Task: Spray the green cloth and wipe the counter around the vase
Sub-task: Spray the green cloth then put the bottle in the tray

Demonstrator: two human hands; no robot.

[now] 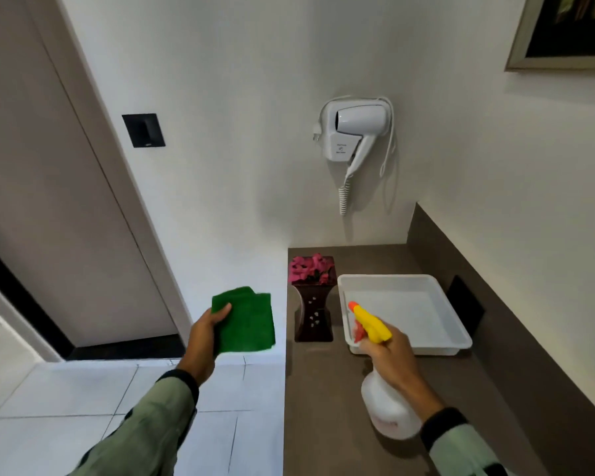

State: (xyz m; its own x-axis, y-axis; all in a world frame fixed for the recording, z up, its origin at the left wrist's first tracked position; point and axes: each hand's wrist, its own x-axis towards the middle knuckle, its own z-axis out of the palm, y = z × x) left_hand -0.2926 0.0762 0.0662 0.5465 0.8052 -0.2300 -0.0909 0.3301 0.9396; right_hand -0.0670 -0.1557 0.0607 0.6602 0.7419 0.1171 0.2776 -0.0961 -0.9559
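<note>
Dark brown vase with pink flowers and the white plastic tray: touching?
Apart. The head view shows a strip of brown counter between the dark brown vase and the white plastic tray.

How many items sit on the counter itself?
2: the vase of pink flowers near the left edge, and the white tray beside it toward the wall. The near counter end is out of view.

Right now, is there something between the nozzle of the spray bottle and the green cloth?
Nothing visible. The right hand holds the spray bottle over the counter, and the left hand holds the green cloth out past its edge. The vase stands farther back, off that line.
</note>
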